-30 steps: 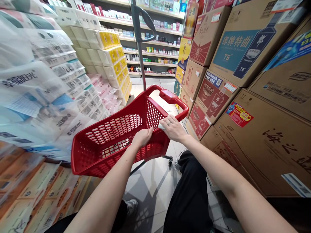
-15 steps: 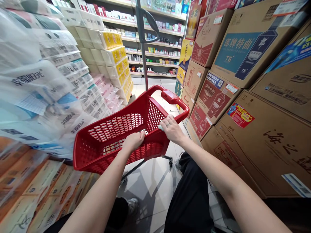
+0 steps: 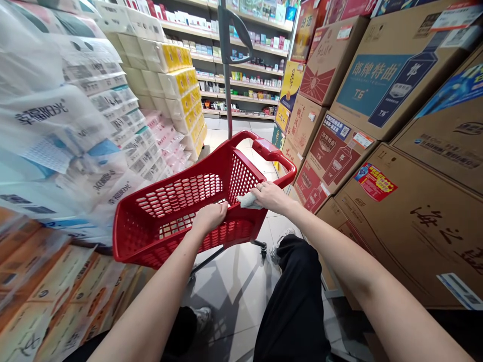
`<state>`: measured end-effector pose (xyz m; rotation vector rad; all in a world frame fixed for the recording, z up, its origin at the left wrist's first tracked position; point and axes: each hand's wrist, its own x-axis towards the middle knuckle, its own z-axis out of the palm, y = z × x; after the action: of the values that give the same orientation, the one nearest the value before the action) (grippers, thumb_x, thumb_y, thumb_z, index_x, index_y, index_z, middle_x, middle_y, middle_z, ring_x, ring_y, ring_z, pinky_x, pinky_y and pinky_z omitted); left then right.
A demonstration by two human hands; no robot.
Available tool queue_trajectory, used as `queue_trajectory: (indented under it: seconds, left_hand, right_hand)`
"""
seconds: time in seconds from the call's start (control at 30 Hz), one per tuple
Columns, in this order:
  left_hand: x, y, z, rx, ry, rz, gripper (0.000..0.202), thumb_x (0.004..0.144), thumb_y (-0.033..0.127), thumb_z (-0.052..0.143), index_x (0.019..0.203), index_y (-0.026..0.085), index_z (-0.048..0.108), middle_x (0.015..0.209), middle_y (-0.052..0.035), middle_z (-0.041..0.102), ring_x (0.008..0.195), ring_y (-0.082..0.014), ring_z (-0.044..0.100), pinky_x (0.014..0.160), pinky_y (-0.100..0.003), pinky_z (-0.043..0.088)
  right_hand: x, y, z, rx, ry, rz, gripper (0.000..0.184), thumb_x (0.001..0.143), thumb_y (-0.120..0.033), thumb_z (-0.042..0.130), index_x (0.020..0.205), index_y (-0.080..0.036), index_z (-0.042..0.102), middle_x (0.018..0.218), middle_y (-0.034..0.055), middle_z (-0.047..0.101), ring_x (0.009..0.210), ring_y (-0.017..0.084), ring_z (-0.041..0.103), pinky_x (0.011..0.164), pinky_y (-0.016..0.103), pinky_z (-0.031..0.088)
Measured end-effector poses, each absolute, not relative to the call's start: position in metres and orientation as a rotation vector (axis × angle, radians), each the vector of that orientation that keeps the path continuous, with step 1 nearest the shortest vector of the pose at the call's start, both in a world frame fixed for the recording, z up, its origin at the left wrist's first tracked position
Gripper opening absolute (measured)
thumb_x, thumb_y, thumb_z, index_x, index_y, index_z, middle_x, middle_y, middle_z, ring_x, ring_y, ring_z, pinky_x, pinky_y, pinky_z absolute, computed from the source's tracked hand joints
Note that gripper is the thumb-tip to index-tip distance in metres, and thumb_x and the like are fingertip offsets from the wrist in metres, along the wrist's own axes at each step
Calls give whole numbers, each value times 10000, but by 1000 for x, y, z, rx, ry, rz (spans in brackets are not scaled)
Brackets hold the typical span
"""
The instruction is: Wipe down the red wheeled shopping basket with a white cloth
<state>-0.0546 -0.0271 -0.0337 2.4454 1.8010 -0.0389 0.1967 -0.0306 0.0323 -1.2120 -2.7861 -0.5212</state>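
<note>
In a narrow shop aisle, the red plastic shopping basket [image 3: 241, 178] sits tilted on a wheeled trolley [image 3: 260, 245] at twelve o'clock, just in front of me. My left hand [image 3: 209, 217] is closed over the basket's near rim, fingers curled down across it. My right hand [image 3: 272, 197] is half closed on the rim toward one o'clock, pressing a crumpled white cloth [image 3: 249, 201] against the plastic. The basket's red handle [image 3: 268, 149] lies just beyond that hand. Liquor cartons [image 3: 377, 75] are stacked from one to four o'clock, bales of toilet paper [image 3: 64, 125] from eight to eleven, and stocked shelves [image 3: 241, 65] stand well ahead at twelve.
</note>
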Motion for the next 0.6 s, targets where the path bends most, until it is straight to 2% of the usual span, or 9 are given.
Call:
queue_trajectory:
  seconds: [0.07, 0.2, 0.3, 0.43, 0.6]
  left_hand:
    - [-55, -27, -33, 2542, 1769, -97, 572, 997, 325, 118, 1093, 146, 653, 958, -168, 724, 914, -309, 692, 754, -392, 494]
    - [-54, -28, -32, 2661, 1736, -174, 485, 983, 274, 182, 1183, 137, 602, 976, -165, 716, 906, -307, 691, 731, -377, 493]
    - [-54, -30, -33, 2540, 1809, -120, 569, 1003, 348, 123, 1126, 141, 639, 970, -162, 721, 913, -298, 695, 740, -370, 494]
    - [-57, -30, -33, 2417, 1839, -6, 676, 1008, 423, 64, 1005, 150, 683, 973, -151, 729, 951, -274, 694, 769, -350, 490]
    - [-59, -30, -34, 2434, 1807, -4, 660, 1008, 405, 68, 1016, 159, 680, 977, -146, 733, 946, -276, 693, 773, -364, 487]
  right_hand:
    - [187, -29, 28, -1198, -2780, -578, 270, 907, -334, 627, 1034, -97, 630, 1053, 150, 662, 1018, 289, 596, 925, 401, 414]
    - [158, -25, 17, -1193, -2800, -567, 306, 907, -362, 622, 1027, -80, 635, 1034, 157, 673, 982, 283, 609, 878, 389, 410]
    - [142, -22, 11, -1185, -2840, -488, 331, 900, -393, 636, 1027, -88, 643, 993, 143, 698, 928, 267, 640, 861, 377, 400]
    - [140, -21, 9, -1116, -2844, -427, 333, 948, -428, 556, 1017, -116, 651, 976, 119, 709, 909, 252, 651, 886, 388, 377]
    - [157, -28, 14, -1165, -2783, -511, 226, 952, -319, 531, 982, -131, 652, 968, 116, 703, 924, 263, 620, 960, 450, 339]
